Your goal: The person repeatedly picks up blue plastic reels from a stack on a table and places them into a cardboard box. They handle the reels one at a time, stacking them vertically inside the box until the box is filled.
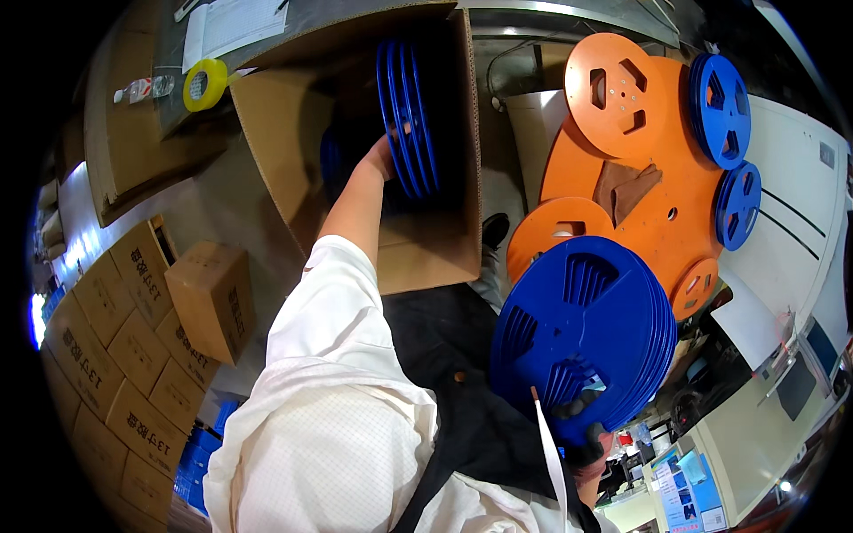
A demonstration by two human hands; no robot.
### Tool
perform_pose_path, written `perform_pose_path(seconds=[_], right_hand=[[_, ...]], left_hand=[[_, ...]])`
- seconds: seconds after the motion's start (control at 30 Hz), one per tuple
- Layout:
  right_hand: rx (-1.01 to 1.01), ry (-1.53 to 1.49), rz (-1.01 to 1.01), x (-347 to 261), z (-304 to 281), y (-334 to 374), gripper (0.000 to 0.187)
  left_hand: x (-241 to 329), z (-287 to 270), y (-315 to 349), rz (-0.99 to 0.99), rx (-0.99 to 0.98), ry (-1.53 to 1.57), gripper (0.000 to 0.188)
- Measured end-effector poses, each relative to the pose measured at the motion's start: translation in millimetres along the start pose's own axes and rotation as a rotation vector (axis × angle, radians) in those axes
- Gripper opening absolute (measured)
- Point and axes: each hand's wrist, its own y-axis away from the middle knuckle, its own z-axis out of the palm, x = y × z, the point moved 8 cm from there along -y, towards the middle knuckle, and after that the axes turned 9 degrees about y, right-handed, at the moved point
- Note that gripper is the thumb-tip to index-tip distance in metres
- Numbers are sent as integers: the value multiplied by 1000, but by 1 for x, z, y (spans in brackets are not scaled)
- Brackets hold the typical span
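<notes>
My left hand point(380, 160) reaches into an open cardboard box point(426, 253), its fingers closed among several upright blue plastic reels point(397, 80); part of the hand is hidden behind their rims. More blue reels point(330, 164) show dimly deeper in the box. Low on the right, my right hand point(591, 449), in a dark glove, grips a thick stack of blue reels point(569, 306) from beneath. Some of its gloved fingers come through a cutout in the stack, which leans against my apron front.
To the right stands a round orange table point(684, 209) bearing orange reels point(617, 93), blue reels point(721, 111) and a brown cloth point(626, 188). Yellow tape point(205, 84) and a bottle point(145, 88) lie at the upper left. Stacked cartons point(124, 373) fill the lower left.
</notes>
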Motion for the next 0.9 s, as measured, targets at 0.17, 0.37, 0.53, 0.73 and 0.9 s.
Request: perform_pose_path(seconds=[0.17,0.37,0.53,0.73,0.9], right_hand=[[-72,-264,-35,5,4,-4,42],[-201,-346,-100,-31,27,-1,59],[-372,-338,-315,-59,47,5,61],[-580,-523,-471,-75,52,27,64],[-646,-644,-590,-80,68,46,59]], left_hand=[[-43,-77,27,5,342,193,81],[-124,-146,140,-89,397,132,70],[-136,-121,211,-60,279,105,60],[-72,-61,269,199,30,102,46],[6,-19,334,637,17,-160,38]])
